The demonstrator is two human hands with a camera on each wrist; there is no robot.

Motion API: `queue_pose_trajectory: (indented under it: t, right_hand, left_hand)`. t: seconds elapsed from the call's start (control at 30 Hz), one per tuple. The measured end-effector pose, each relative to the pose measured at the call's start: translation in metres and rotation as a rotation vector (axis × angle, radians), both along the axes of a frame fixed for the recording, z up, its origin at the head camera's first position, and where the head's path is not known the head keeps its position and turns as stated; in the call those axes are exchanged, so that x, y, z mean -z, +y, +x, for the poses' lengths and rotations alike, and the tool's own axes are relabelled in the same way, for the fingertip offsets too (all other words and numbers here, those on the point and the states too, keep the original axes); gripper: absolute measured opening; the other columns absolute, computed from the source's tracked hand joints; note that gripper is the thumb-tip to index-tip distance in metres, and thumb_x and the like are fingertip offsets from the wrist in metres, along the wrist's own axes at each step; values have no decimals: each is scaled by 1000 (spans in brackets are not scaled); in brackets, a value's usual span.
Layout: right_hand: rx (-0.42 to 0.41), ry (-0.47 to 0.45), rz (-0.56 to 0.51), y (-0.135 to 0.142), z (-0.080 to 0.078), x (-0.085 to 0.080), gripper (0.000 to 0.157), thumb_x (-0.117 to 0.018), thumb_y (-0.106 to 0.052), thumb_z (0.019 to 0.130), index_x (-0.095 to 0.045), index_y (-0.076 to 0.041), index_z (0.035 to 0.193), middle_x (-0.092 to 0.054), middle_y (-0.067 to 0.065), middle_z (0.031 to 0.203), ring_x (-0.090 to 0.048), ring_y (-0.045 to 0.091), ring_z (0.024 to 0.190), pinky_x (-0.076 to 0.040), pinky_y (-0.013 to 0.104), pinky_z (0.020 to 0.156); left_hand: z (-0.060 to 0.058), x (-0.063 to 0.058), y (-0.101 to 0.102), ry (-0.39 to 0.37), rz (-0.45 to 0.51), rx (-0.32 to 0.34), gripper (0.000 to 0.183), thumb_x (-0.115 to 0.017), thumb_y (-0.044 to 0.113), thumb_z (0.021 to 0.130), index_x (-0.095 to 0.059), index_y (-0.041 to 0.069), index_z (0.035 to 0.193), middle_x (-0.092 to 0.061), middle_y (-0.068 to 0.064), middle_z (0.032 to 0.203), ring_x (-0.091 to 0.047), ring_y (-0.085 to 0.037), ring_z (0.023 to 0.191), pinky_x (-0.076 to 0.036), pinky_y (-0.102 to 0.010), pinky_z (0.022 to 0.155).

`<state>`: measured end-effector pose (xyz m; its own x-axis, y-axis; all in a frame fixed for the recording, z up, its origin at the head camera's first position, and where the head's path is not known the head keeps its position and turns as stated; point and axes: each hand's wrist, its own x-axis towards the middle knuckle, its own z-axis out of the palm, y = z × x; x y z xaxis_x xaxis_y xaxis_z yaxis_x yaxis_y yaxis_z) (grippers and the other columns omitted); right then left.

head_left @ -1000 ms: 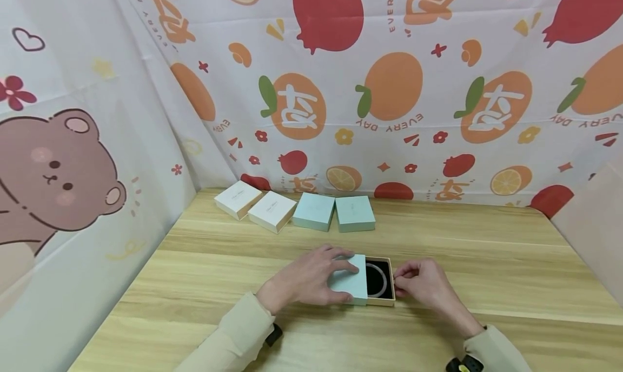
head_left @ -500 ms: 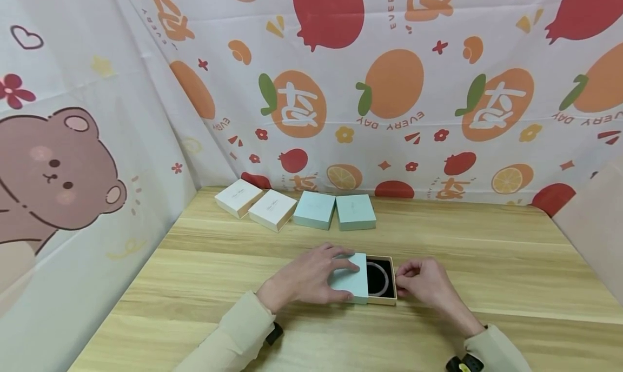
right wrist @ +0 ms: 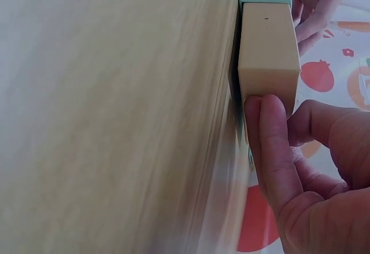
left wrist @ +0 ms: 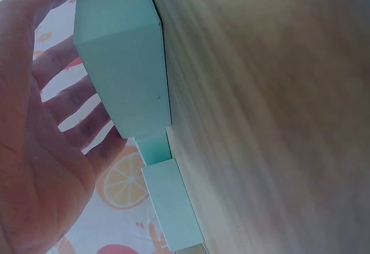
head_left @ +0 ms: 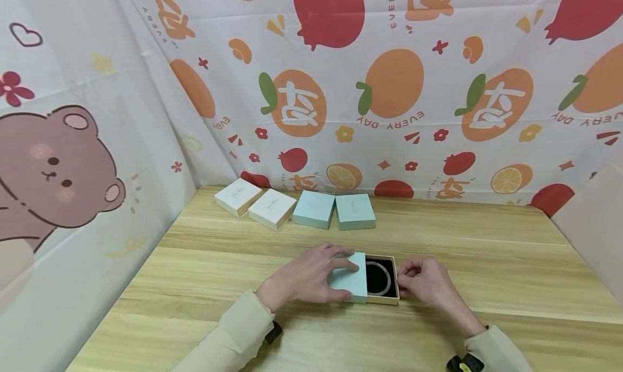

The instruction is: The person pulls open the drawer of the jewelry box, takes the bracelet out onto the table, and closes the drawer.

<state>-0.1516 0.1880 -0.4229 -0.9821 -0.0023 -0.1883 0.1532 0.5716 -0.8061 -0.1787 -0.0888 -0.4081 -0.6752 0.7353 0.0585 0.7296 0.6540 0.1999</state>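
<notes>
Beige-cuffed left hand (head_left: 311, 277): gripping with spread fingers across pale-green sleeve (head_left: 348, 282), probably steadying it.
Right hand (head_left: 426, 283): pinching outer end of tan tray (head_left: 383, 301), hiding exact grip, probably countering that hold.
Bangle (head_left: 388, 279): lying between hands, in tray.
White boxes (head_left: 272, 207), mint boxes (head_left: 313, 207): sitting beyond left hand, probably leaving room.

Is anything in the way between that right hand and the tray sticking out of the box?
Nothing visible: the right hand's fingertips are at the tray's outer end. The left hand grips the green cover, not between them.
</notes>
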Motion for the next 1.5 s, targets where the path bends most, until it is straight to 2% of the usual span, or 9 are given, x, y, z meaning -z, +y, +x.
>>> queue_pose_trajectory:
  t: [0.27,0.5,0.67,0.9,1.0,1.17,1.23,1.33,1.5]
  right_hand:
    - [-4,-4,-17,2,1,0,3,-75,-2,84,-72,-2,85,-70,5,75,-71,16,63,-58,26,57]
    - [-10,18,27,6,0,-1,3,-74,-3,84,-72,-3,83,-70,3,72,-69,14,62,-52,22,53]
    - [-20,24,18,8,0,-1,3,-74,-2,83,-72,-2,85,-70,3,72,-69,14,62,-52,21,53]
    - [-55,28,21,11,2,-4,5,-69,-2,88,-72,-3,92,-70,6,79,-71,17,64,-58,25,57]
    - [-82,102,105,12,3,-6,6,-68,-6,90,-72,-7,95,-70,3,83,-68,13,69,-58,25,59]
    - [-149,361,293,8,-1,-7,2,-75,-12,87,-75,-12,89,-68,-4,78,-58,5,70,-47,20,62]
    - [-178,429,333,4,-3,-6,3,-78,-12,85,-75,-13,86,-64,-4,76,-54,5,68,-45,20,60]
    - [-201,462,390,-2,-6,-4,5,-80,-15,83,-75,-14,83,-57,-3,75,-48,6,66,-41,21,59]
    - [-219,428,431,-9,-10,-4,7,-80,-18,84,-77,-12,85,-54,0,76,-43,10,66,-35,22,58]
  left_hand:
    - [1,0,0,-3,-2,-2,53,-67,60,89,-67,34,134,-53,3,154,-50,-24,141,-46,-43,115]
    - [0,0,0,2,-1,-5,52,-66,61,89,-67,34,134,-53,3,154,-50,-23,141,-46,-42,115]
    - [1,-1,-1,-8,5,-10,52,-67,60,89,-67,34,134,-53,4,154,-50,-23,141,-45,-42,116]
    - [1,-1,-1,-18,11,-12,51,-67,59,89,-68,34,133,-53,4,154,-50,-23,141,-45,-42,116]
    - [1,-2,-1,-15,9,-8,51,-68,59,88,-68,33,133,-53,3,154,-50,-23,141,-45,-42,116]
    - [0,-3,-1,-20,4,-8,52,-68,59,88,-68,33,133,-53,2,154,-50,-24,141,-45,-43,116]
    - [-1,-3,-1,-24,2,-11,52,-68,59,89,-68,33,133,-53,2,154,-50,-23,141,-45,-43,116]
    - [-1,-3,0,-27,2,-10,52,-68,60,89,-68,33,133,-53,2,154,-51,-23,141,-45,-42,116]
    - [0,-3,0,-22,11,-1,51,-68,60,89,-68,32,132,-54,1,153,-52,-24,139,-46,-43,115]
